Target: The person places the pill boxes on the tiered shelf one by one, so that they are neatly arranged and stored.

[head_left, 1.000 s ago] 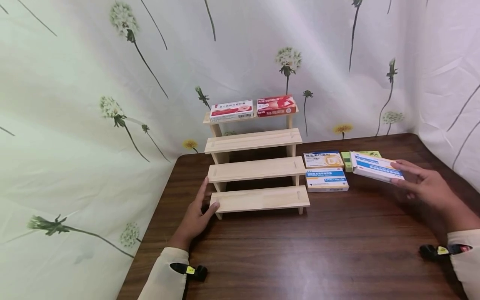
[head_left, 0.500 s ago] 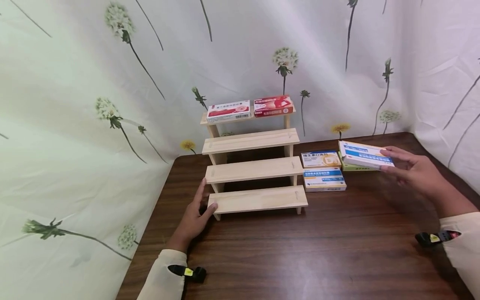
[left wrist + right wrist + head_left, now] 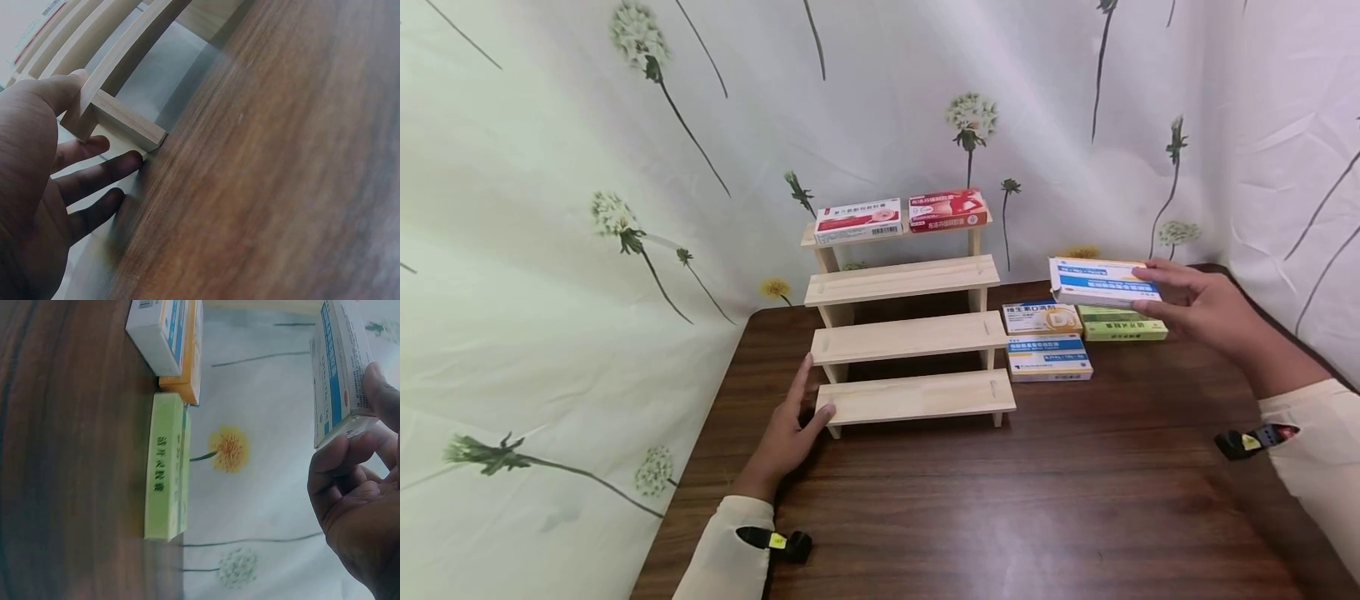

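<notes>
My right hand (image 3: 1206,312) pinches a white-and-blue medicine box (image 3: 1103,282) by its right end, between thumb and fingers. In the right wrist view, that box stays off the table, above a green medicine box (image 3: 164,469). A four-step wooden display rack (image 3: 917,398) stands at the middle. My left hand (image 3: 785,437) rests on the rack's left end, its thumb on the lowest step and its fingers stretched out. The left wrist view shows these fingers (image 3: 100,178) spread, some beside the rack's leg. On the top step lie a white-and-red box (image 3: 859,221) and a red box (image 3: 947,210).
Right of the rack, an orange-and-white vitamin D box (image 3: 1041,318) lies behind a second white-and-blue box (image 3: 1049,358), with the green box alongside. Everything stands on a dark wooden table (image 3: 925,508). A flower-printed white curtain (image 3: 880,108) closes off the back and sides.
The right hand has carried the white-and-blue box leftward and up, away from over the green box, which now shows more fully. My left hand stays on the rack.
</notes>
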The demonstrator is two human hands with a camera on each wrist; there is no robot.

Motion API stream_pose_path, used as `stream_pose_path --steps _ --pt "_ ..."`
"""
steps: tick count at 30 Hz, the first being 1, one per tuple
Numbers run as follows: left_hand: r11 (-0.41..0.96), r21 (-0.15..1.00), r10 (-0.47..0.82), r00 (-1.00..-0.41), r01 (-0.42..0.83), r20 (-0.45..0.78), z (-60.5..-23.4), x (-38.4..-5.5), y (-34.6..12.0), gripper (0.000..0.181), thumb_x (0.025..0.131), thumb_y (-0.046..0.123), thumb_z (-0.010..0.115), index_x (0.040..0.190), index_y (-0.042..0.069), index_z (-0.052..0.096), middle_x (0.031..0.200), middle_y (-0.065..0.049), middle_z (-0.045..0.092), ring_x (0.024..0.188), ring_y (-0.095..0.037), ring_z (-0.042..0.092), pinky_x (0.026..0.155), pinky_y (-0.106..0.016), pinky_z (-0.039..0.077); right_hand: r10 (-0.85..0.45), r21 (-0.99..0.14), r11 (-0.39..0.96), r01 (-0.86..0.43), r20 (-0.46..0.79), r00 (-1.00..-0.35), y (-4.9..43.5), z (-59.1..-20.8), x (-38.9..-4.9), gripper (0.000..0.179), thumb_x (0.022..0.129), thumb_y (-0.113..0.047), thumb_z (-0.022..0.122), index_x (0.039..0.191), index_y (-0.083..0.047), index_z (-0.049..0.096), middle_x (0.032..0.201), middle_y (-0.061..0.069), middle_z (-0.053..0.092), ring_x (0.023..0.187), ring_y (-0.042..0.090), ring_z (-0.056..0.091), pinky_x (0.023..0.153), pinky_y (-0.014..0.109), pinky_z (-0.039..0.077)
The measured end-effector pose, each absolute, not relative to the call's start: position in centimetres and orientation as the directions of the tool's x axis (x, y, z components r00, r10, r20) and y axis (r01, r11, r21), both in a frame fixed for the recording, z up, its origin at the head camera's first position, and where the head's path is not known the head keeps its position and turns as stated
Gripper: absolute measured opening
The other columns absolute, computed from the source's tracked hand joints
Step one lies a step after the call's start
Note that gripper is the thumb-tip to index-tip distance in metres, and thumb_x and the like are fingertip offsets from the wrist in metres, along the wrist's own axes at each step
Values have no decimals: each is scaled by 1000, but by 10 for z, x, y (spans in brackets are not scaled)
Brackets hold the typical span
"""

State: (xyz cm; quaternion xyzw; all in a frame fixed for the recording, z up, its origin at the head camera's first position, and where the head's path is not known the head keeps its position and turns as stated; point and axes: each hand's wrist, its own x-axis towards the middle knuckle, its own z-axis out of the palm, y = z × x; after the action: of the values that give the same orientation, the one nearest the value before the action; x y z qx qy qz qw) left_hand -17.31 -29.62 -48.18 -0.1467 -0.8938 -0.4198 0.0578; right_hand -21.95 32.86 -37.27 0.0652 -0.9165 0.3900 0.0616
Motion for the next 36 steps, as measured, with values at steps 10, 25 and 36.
stream_pose_path --steps 10,25,36 --pt "597 734 222 -946 324 237 -482 -173 -295 88 112 25 66 178 29 9 155 -27 60 134 -45 66 112 -69 49 -132 -724 653 -223 181 -975 305 -347 -228 62 103 -24 79 160 -11 57 172 20 42 79 0 62 58 29 52" --pt "595 746 211 -954 299 214 -478 -171 -295 87 112 27 65 178 31 8 157 -28 58 134 -45 66 112 -69 48 -244 -717 612 -334 230 -942 251 -323 -241 59 104 -20 78 159 -14 59 176 16 38 86 14 72 61 27 54" --pt "590 750 208 -954 300 217 -481 -172 -296 89 111 29 67 178 34 9 155 -28 59 132 -45 68 110 -68 51 -329 -753 505 -421 283 -901 203 -318 -250 55 104 -15 77 157 -10 60 175 19 39 120 33 70 75 16 56"
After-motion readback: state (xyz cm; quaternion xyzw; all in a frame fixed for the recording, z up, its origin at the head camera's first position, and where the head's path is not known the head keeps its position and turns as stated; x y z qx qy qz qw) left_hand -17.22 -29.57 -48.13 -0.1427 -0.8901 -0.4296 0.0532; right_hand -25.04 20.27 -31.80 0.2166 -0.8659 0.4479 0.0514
